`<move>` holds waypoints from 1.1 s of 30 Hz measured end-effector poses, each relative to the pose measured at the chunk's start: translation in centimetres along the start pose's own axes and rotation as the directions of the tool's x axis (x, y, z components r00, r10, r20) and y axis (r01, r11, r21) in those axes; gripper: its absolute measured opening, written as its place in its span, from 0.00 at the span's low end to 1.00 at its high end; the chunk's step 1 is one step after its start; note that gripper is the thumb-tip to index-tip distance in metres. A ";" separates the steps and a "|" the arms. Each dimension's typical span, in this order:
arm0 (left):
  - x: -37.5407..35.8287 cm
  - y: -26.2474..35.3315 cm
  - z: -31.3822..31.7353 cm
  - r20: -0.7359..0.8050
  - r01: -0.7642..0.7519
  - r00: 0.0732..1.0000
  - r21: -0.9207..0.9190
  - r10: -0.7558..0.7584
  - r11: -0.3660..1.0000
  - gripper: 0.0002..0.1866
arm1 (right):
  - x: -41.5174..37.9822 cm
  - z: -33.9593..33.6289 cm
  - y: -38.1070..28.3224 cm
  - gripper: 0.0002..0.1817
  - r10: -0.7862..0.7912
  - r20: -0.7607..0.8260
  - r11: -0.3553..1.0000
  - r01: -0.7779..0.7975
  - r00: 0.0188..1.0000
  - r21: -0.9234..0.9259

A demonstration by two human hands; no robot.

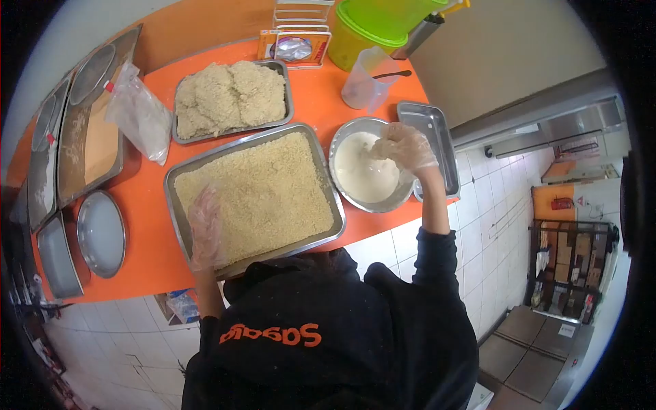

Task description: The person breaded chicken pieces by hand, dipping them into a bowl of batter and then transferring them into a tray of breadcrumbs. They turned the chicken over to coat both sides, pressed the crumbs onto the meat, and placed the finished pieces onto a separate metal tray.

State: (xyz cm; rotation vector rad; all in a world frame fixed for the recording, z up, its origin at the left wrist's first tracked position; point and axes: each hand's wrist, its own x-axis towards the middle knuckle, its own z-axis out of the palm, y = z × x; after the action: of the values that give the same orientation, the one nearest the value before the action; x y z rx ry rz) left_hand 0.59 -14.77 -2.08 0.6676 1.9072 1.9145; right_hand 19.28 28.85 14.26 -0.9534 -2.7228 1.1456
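My left hand (207,222), in a clear plastic glove, is open with its fingers stretched out over the left part of a metal tray (329,179) of pale crumbs (266,191). To the right of that tray stands a round metal bowl (333,160) of white batter (359,174). My right hand (410,147), gloved too, is over the bowl's right side. Its fingers are bent together, with a lumpy, wet coating at their tips. Whatever they hold cannot be made out. Behind the crumb tray, a smaller tray (290,102) bears heaped crumb-coated pieces (229,99).
A plastic bag (141,119) of pale powder lies at left, beside metal pans (101,232) and sieves (93,74). Toward the back right are a clear jug (359,85) with a dark-handled utensil and green tubs (369,41). A metal tray (441,137) borders the bowl's right.
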 end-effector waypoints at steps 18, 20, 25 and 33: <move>-5.6 4.5 -3.4 -0.021 -0.164 0.972 0.654 0.234 0.738 0.25 | -4.0 13.1 -13.2 0.17 -0.402 0.117 0.892 0.359 0.908 0.275; -7.4 4.8 -3.4 0.040 -0.190 0.971 0.720 0.234 0.667 0.22 | -2.9 14.6 -11.2 0.22 -0.390 0.057 0.898 0.365 0.919 0.244; -8.1 8.3 -1.3 0.468 -0.288 0.882 0.629 -0.056 0.722 0.16 | -3.7 10.6 -9.9 0.37 -0.164 0.029 0.914 0.141 0.986 0.380; -5.0 4.9 4.1 0.462 -0.144 0.885 0.387 -0.056 0.911 0.22 | -5.8 4.9 -3.7 0.47 0.208 -0.134 0.797 -0.089 0.969 0.598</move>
State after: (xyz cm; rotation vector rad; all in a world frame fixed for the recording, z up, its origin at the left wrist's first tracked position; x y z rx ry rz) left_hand 7.44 -14.30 2.34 1.1845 1.9811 1.2100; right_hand 20.77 20.49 14.28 -1.1049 -1.9538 1.6796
